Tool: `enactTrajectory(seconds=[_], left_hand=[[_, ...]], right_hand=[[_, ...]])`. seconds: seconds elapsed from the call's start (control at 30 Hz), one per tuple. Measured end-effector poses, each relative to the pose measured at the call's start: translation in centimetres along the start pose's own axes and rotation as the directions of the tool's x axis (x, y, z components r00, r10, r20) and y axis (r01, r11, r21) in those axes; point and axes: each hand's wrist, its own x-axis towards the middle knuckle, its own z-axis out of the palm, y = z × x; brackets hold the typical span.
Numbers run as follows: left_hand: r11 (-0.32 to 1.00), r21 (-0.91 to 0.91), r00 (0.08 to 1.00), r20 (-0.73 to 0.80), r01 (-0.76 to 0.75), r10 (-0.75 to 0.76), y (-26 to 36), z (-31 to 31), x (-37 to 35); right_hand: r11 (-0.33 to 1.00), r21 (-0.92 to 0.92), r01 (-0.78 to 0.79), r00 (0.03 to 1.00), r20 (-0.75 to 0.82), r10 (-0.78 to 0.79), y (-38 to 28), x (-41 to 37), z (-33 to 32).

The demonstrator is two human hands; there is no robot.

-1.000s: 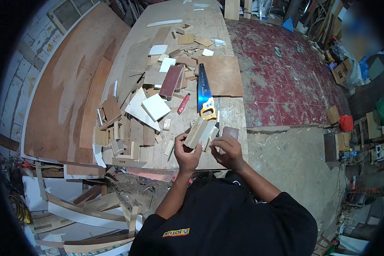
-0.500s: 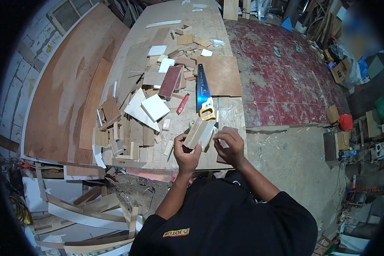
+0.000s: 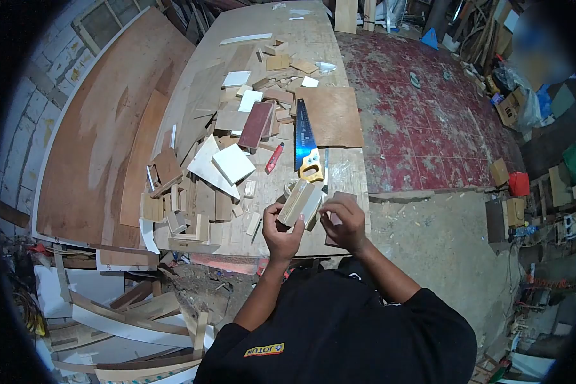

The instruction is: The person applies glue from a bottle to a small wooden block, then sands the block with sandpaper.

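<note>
My left hand (image 3: 283, 235) is wrapped round the lower end of a small wooden piece (image 3: 299, 202) with a pale grey face, tilted above the table's front edge. Just right of that piece, my right hand (image 3: 344, 223) has its fingers curled together; whatever is between them is too small to make out. Under my right hand lies a brown block (image 3: 333, 242), partly covered. Beyond the held piece rests a handsaw (image 3: 304, 141) with a yellow handle, its blade pointing away. A red cutter (image 3: 274, 158) lies to the saw's left.
Wood offcuts (image 3: 278, 62) and a dark red block (image 3: 256, 125) are scattered over the table (image 3: 237, 16). A square plywood sheet (image 3: 329, 115) lies behind the saw. White boards (image 3: 233, 164) and small wooden frames (image 3: 174, 211) are at the left. A large panel (image 3: 102, 128) leans beyond them.
The wooden piece in my left hand has turned slightly. My right hand has shifted a little, and its fingers have drawn slightly back from the piece.
</note>
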Motion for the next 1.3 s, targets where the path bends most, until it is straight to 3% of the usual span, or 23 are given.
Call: enactTrajectory(seconds=[0.17, 0.3, 0.57, 0.7, 0.93, 1.07, 1.23, 1.3], left_hand=[[1.0, -0.018, 1.0, 0.005, -0.002, 0.002, 0.0, 0.0, 0.0], [0.999, -0.022, 1.0, 0.006, -0.024, 0.024, 0.0, 0.1, -0.2], [1.0, -0.015, 1.0, 0.025, -0.017, 0.018, -0.3, 0.1, -0.2], [0.998, 0.028, 0.998, 0.028, -0.052, 0.051, 0.1, 0.2, -0.4], [1.0, -0.02, 1.0, 0.012, -0.012, 0.012, 0.0, 0.3, -0.4], [1.0, -0.023, 1.0, 0.009, -0.003, 0.004, 0.1, 0.1, -0.6], [1.0, 0.006, 1.0, -0.003, -0.021, 0.021, 0.9, 0.2, -0.6], [1.0, -0.012, 1.0, -0.022, -0.021, 0.021, 0.8, 0.3, -0.5]], right_hand=[[0.997, 0.076, -0.004, 0.999, 0.049, 0.0, -1.0, -0.6, -0.3], [1.0, 0.013, -0.005, 0.997, -0.082, 0.006, 0.0, 0.1, -0.7], [0.995, 0.102, -0.014, 1.0, 0.027, 0.012, -1.0, -0.7, -0.8], [1.0, 0.025, 0.0, 0.996, -0.088, 0.002, 0.0, 0.0, -1.0], [0.995, 0.1, 0.01, 0.998, 0.063, -0.016, -1.6, -1.5, -0.4], [0.999, 0.05, 0.016, 0.999, -0.038, -0.014, -1.4, -0.8, -0.9], [1.0, 0.027, 0.0, 1.0, -0.013, 0.001, -1.0, -1.0, -0.5], [0.989, 0.15, 0.002, 0.997, 0.075, -0.013, -1.9, -1.5, -0.5]])
